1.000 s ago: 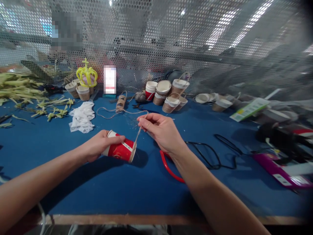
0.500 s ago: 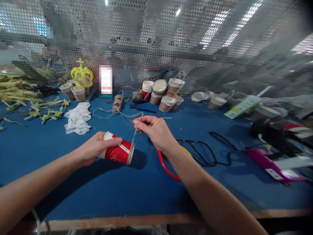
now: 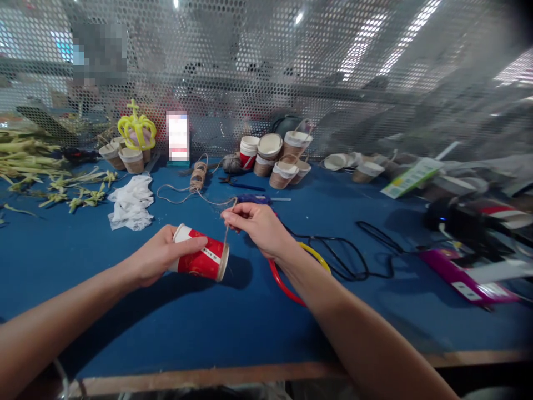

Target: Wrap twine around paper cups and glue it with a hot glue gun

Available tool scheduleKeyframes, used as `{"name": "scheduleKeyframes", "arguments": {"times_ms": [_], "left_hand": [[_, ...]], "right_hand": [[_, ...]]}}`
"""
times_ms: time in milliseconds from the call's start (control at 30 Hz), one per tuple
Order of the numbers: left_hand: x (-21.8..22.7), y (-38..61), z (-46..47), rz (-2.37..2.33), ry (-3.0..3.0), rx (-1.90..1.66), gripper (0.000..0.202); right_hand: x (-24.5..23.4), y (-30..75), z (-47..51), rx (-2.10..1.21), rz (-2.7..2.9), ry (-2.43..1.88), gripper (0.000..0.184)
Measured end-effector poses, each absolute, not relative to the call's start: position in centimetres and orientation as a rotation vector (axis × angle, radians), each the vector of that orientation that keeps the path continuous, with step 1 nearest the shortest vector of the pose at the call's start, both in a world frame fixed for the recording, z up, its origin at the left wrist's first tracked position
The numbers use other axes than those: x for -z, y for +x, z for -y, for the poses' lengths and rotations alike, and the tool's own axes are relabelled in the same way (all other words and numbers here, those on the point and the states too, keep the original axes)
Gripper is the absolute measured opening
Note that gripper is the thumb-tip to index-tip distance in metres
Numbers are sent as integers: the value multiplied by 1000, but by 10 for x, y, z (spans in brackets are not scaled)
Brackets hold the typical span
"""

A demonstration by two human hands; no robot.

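My left hand [image 3: 160,253] is wrapped round a red and white paper cup [image 3: 200,256], tilted on its side above the blue table. Twine circles the cup's end on the right. A strand of twine [image 3: 226,233] rises from there to my right hand [image 3: 254,222], which pinches it between thumb and fingers. From the pinch the twine runs back along the table to a wound bundle of twine [image 3: 199,176]. Just beyond my right hand lies a blue glue gun [image 3: 254,198], partly hidden, with a clear glue stick at its back.
Twine-wrapped cups [image 3: 284,173] stand at the back beside pliers [image 3: 241,185]. White lace [image 3: 131,203] and dried husks [image 3: 33,147] lie on the left. A red and yellow ring [image 3: 285,286] sits under my right forearm. Black cable and a purple power strip [image 3: 466,278] are on the right.
My right hand has moved slightly left and down toward the cup with the twine. More of the blue glue gun shows behind it. My left hand keeps its hold.
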State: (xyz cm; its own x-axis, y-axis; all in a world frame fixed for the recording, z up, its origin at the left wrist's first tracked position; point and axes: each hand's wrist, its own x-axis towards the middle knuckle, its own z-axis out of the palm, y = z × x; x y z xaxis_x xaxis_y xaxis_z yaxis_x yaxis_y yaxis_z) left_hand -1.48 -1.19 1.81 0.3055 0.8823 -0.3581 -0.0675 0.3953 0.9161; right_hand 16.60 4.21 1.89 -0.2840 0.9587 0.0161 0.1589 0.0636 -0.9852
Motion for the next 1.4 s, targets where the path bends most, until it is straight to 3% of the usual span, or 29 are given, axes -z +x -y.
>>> {"name": "scheduleKeyframes", "arguments": {"times_ms": [800,1400], "left_hand": [[-14,-15,16,-1030,1085,-942,21],[-11,-10,14,-947,853,-1035,19]], "right_hand": [[-13,165,-42,-1379,1595,-1182,14],[-8,156,-37,-1373,1690,-1261,14]]}}
